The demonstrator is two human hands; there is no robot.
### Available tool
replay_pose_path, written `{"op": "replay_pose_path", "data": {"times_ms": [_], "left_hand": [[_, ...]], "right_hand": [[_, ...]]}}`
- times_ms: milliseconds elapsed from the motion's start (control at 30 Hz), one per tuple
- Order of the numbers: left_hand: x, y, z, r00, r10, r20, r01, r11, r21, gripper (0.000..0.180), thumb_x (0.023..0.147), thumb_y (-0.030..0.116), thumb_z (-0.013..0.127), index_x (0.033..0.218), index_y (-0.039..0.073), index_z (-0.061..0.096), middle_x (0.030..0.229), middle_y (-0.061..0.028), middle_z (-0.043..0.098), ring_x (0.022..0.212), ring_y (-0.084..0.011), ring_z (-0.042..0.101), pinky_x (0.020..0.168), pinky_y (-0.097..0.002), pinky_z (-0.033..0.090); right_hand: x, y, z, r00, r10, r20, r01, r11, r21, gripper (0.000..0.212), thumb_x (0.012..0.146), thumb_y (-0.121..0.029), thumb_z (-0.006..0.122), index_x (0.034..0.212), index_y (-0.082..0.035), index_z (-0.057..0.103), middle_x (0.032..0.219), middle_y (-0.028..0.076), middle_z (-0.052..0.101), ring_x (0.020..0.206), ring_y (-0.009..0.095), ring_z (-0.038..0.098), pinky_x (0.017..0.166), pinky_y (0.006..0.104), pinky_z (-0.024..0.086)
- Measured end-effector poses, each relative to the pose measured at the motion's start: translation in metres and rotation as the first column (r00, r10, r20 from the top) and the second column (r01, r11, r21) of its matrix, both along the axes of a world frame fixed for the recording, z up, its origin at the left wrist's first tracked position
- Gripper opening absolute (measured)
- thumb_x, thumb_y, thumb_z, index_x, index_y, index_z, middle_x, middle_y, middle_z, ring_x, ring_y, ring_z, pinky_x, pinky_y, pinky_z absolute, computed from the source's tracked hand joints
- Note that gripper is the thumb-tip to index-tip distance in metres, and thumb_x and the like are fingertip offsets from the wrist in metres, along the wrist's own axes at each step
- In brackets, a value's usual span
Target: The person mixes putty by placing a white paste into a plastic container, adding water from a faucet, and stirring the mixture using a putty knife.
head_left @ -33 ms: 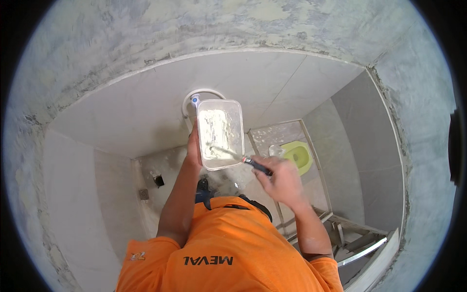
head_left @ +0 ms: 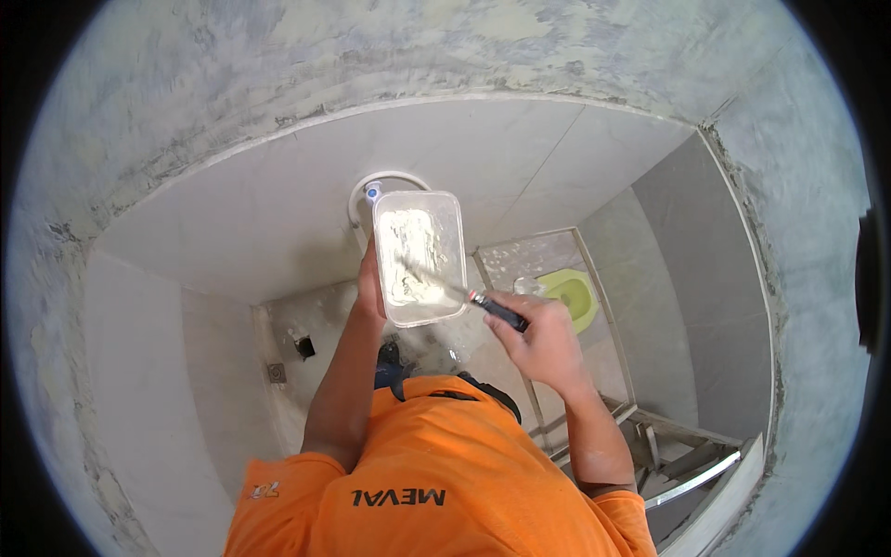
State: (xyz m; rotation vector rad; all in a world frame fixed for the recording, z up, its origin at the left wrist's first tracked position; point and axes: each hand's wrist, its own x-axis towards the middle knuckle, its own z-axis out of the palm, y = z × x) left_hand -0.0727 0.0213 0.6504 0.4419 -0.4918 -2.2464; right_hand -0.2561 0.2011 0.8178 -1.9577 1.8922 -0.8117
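Observation:
My left hand point(head_left: 369, 286) grips the left side of a clear rectangular plastic tub point(head_left: 451, 218), held up in front of me with its open top toward me. Creamy white paste point(head_left: 406, 232) is smeared over the tub's bottom. In my right hand point(head_left: 549, 345) is a putty knife point(head_left: 499, 312) with a black handle and a red band. Its narrow metal blade, seen nearly edge-on, reaches over the tub's right rim into the paste. The fingertips of my left hand are hidden behind the tub.
Behind the tub, a white hose point(head_left: 390, 174) loops from a valve point(head_left: 373, 192) on the tiled wall point(head_left: 251, 204). A yellow-green squat toilet point(head_left: 571, 295) sits in the floor at right. A square black hole point(head_left: 304, 347) and a drain point(head_left: 277, 372) lie left. A ladder-like frame point(head_left: 691, 481) stands at lower right.
The putty knife's tip has shifted slightly up within the tub, and my right hand has moved a little right and down. The tub stays almost where it was.

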Motion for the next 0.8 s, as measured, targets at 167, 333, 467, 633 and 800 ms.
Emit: {"op": "replay_pose_path", "data": {"times_ms": [167,333,467,633,800], "left_hand": [[-0.005,0.006,0.01,0.992,-0.079,-0.1,0.081,0.996,0.024,0.068,0.102,0.057,0.045,0.146,0.005,0.046,0.137,-0.012,0.058,0.119,-0.0255,0.062,0.1,-0.0411,0.053],[-0.011,0.006,0.01,0.991,-0.044,0.129,0.037,0.997,0.061,0.07,0.101,0.059,0.046,0.148,0.007,0.045,0.141,-0.0108,0.056,0.122,-0.0249,0.059,0.103,-0.0401,0.05],[-0.016,0.009,0.014,0.993,-0.053,0.102,0.051,0.998,0.03,0.073,0.1,0.061,0.046,0.15,0.008,0.043,0.143,-0.0117,0.054,0.124,-0.0256,0.057,0.106,-0.0407,0.049],[-0.022,-0.002,0.032,0.958,0.059,0.281,-0.084,0.993,0.08,0.07,0.102,0.061,0.043,0.147,0.007,0.046,0.14,-0.0129,0.056,0.123,-0.0261,0.058,0.104,-0.0427,0.05],[-0.015,-0.009,0.015,0.999,0.028,0.024,-0.029,0.999,0.033,0.071,0.102,0.063,0.038,0.144,0.007,0.048,0.132,-0.0131,0.061,0.117,-0.0261,0.063,0.1,-0.0423,0.054]], "right_hand": [[0.008,-0.003,0.017,0.912,-0.238,0.335,0.093,0.913,0.397,0.026,0.091,-0.022,0.068,0.108,-0.002,0.073,0.068,0.017,0.06,0.056,0.024,0.048,0.059,0.0352,0.044],[0.01,-0.006,0.005,0.95,-0.257,0.177,0.192,0.929,0.318,0.026,0.091,-0.022,0.067,0.108,-0.003,0.073,0.071,0.02,0.063,0.062,0.034,0.059,0.061,0.04,0.049],[0.018,-0.012,0.023,0.956,-0.292,-0.005,0.292,0.955,0.053,0.026,0.091,-0.024,0.065,0.109,-0.006,0.072,0.068,0.02,0.065,0.067,0.041,0.066,0.062,0.0462,0.052],[0.027,0.013,-0.011,0.957,-0.228,-0.18,0.257,0.953,0.159,0.024,0.091,-0.023,0.067,0.107,-0.006,0.071,0.066,0.02,0.065,0.063,0.039,0.065,0.058,0.0448,0.051],[0.013,0.005,-0.011,0.964,-0.257,0.075,0.245,0.959,0.144,0.023,0.091,-0.023,0.068,0.106,-0.006,0.071,0.065,0.019,0.065,0.059,0.037,0.065,0.056,0.0439,0.051]]}}
